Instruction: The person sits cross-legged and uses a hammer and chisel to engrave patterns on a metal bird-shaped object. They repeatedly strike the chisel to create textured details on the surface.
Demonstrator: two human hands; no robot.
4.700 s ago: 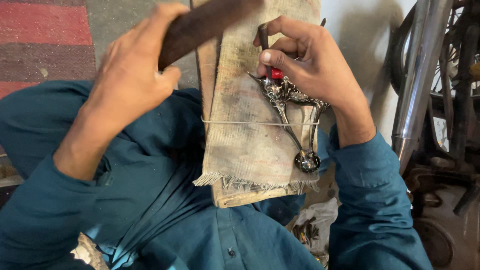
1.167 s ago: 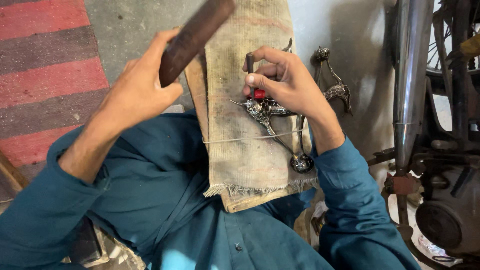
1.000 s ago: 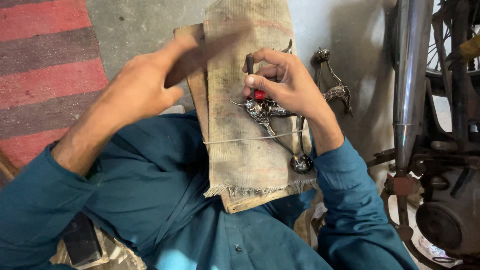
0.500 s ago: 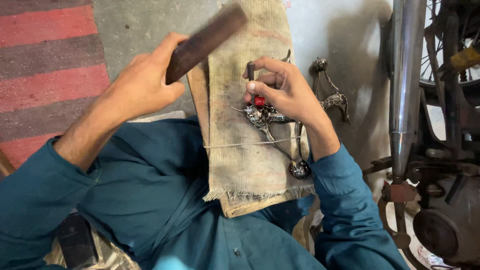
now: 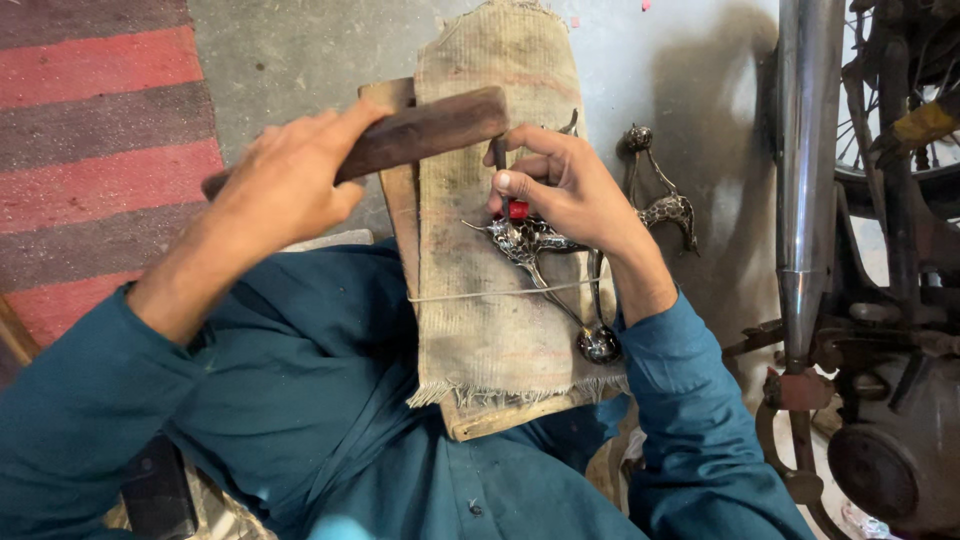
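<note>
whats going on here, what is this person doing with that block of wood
A person in a teal shirt has a burlap-covered board on their lap. The left hand grips a dark wooden block like a mallet, its end right over a small punch that the right hand holds upright on an ornate metal piece. A second similar metal piece lies on the floor, beside a motorcycle exhaust.

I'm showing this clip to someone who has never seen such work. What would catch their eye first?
Probably the dark wooden block gripped in the left hand, raised over the middle of the picture. Just below it the right hand pinches a thin punch with a red band upright on an ornate metal piece, which lies on a burlap-wrapped board. At far right stands a shiny chrome pipe.
</note>
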